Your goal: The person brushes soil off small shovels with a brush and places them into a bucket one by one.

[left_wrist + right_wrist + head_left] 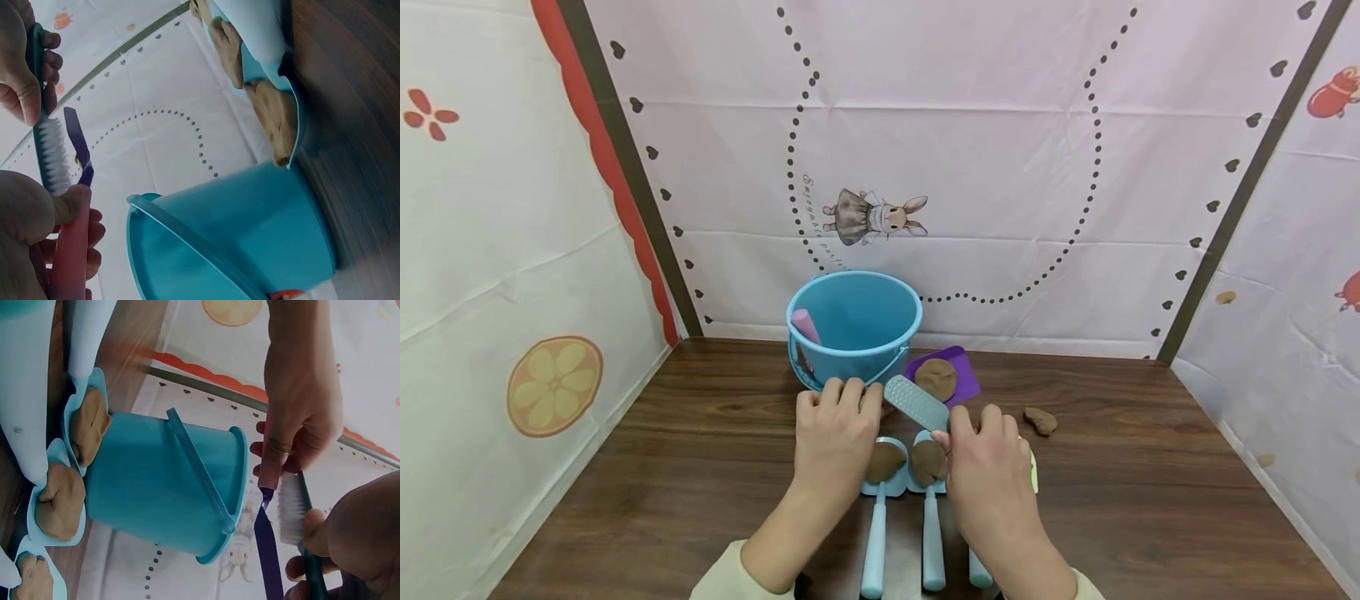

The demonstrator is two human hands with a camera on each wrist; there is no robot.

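Nearest are two pale sleeves (733, 575), and between them three light blue shovels (932, 546) lie side by side on the worktop (715, 467), handles toward the person; the right wrist view shows one brown lump (59, 509) on each of the three. One yellow-green thing (1034, 472) shows only as an edge beside the right hand (996, 479). That hand grasps one teal brush (292, 509) with white bristles, held above the shovels. The left hand (837, 433) grasps the pink handle (70, 250) of one purple spatula (967, 379), raised just beside the brush; whether they touch cannot be told. One flat brown disc (936, 379) lies against its blade. One loose brown piece (1041, 421) lies farther right on the worktop. Beyond the hands stands one blue bucket (853, 333), upright, with one pink stick (806, 325) leaning inside. The worktop is dark, grained wood, enclosed by three pale cloth walls (985, 183); the back one bears one rabbit print (876, 217), the left one orange slice (555, 387).
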